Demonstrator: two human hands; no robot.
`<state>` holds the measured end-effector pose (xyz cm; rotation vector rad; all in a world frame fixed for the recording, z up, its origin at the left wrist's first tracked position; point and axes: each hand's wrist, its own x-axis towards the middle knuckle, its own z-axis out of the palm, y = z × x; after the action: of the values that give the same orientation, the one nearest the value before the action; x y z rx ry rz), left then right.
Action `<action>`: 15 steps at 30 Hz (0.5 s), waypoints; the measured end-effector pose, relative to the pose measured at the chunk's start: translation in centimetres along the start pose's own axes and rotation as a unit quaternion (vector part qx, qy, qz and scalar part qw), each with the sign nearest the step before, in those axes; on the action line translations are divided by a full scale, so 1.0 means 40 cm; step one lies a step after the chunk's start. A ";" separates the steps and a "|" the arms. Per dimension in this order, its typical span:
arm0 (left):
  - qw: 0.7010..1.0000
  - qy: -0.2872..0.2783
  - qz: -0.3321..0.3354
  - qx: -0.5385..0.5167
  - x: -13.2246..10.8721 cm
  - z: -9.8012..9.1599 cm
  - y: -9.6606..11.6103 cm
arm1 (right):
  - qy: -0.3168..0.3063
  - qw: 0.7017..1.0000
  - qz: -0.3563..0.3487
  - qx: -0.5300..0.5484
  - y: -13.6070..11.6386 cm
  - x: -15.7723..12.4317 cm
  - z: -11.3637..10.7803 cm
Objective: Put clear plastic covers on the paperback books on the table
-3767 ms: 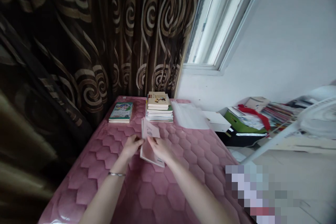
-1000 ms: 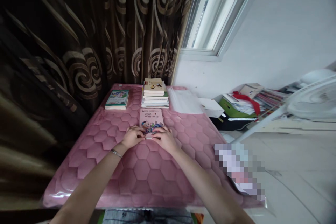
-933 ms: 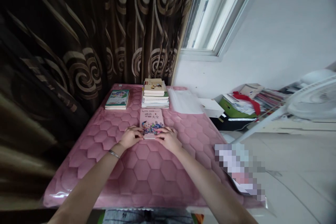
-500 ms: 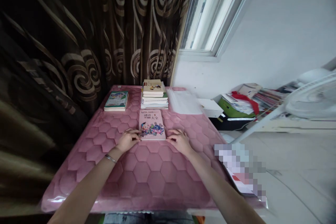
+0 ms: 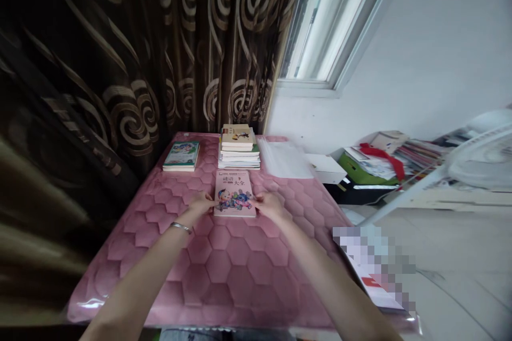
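Note:
A pink paperback book [image 5: 233,188] with cartoon figures and Chinese characters on its cover lies flat on the table. My left hand [image 5: 202,204], below a silver bracelet on the wrist, grips its left edge near the lower corner. On the opposite edge my right hand [image 5: 269,205] holds the book, its thumb reaching onto the cover. The fingers beneath or beyond the book's edges are partly hidden. Just behind the book rises a stack of books [image 5: 239,155], topped by a cream-coloured one.
A pink hexagon-patterned cover under clear plastic spreads over the table [image 5: 228,282]. Green-covered books [image 5: 181,155] lie at the back left, and translucent sheets [image 5: 286,159] at the back right. A curtain [image 5: 192,53] hangs behind. To the right stand a white box [image 5: 326,168] and a fan [image 5: 476,154].
Both hands have shifted up along the book's sides, and the right thumb now lies on the cover. The book stays in the same place on the table; the view has tilted slightly.

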<state>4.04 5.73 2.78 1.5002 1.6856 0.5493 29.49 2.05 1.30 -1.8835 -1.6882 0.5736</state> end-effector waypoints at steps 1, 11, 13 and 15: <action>1.000 -0.004 -0.015 0.002 0.008 0.005 0.003 | -0.007 1.000 0.004 -0.006 -0.005 0.006 0.005; 0.996 -0.055 -0.064 0.030 0.018 0.003 -0.002 | -0.046 0.997 0.041 -0.056 -0.014 0.022 -0.001; 0.997 -0.048 -0.055 0.028 0.022 0.003 -0.001 | -0.050 0.996 0.037 -0.069 -0.023 0.020 -0.006; 0.998 -0.041 -0.035 0.017 0.027 0.008 0.004 | -0.057 0.995 0.031 -0.081 -0.033 0.019 -0.012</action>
<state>4.41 6.72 2.43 1.4620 1.6854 0.4169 28.89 2.84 2.55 -2.0592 -1.8018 0.5941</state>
